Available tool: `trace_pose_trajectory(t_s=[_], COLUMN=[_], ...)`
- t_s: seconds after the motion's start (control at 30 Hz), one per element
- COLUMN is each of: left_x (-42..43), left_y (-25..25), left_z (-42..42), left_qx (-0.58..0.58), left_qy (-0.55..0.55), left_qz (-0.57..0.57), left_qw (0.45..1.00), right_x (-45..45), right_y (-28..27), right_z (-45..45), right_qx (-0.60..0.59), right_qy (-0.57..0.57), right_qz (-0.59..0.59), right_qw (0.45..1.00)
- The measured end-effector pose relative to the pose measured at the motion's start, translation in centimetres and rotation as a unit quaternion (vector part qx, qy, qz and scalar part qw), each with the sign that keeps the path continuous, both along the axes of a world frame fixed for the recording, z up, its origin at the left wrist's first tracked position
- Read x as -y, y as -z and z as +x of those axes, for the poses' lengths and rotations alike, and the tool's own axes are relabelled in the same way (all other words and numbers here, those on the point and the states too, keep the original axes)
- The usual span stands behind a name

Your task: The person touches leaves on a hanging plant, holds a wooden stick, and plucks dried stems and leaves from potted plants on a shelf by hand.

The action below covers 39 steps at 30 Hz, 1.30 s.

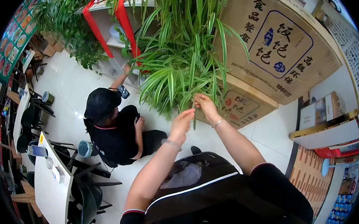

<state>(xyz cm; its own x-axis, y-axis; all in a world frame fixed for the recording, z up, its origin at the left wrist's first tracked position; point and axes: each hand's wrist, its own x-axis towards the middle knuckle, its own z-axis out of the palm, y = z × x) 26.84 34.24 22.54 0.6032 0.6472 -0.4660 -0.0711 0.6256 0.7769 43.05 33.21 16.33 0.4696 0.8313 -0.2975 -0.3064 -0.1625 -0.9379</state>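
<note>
A bushy spider plant [177,76] with long green and pale-striped leaves hangs in front of me. At its lower edge, my left hand [183,123] is closed in a pinch on a thin leaf. Just right of it and slightly higher, my right hand [206,104] has its fingers pressed together on the same narrow leaf, whose darker end [195,123] hangs between the hands. The fingertips of both hands nearly meet. Behind my right hand stands a lower cardboard box [241,107].
A large cardboard box [278,42] stands at the right. A person in a black cap [102,102] crouches at the left, one arm reaching to a white shelf [114,42] with red ribbons. White tables [54,200] and dark chairs line the left side.
</note>
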Motion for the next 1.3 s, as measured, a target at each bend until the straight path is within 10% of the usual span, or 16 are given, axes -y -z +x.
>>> trace_pose_trajectory(t_s=[0.3, 0.9, 1.3], left_x=[-1.0, -4.1, -5.0], left_y=[2.9, 1.7, 0.9], left_z=[7.1, 7.7, 7.0], left_qx=[-0.014, -0.055, -0.109], left_qy=[-0.218, -0.128, -0.077], left_qz=[0.035, 0.011, 0.093], left_qw=[0.975, 0.990, 0.987], right_x=[0.8, 1.5, 0.7], right_y=[0.0, 1.1, -3.0], right_z=[0.1, 1.3, -0.4], right_qx=[-0.018, 0.013, -0.172], right_qy=[0.014, -0.052, 0.039], right_qz=[0.004, -0.004, -0.015], right_qw=[1.000, 0.999, 0.984])
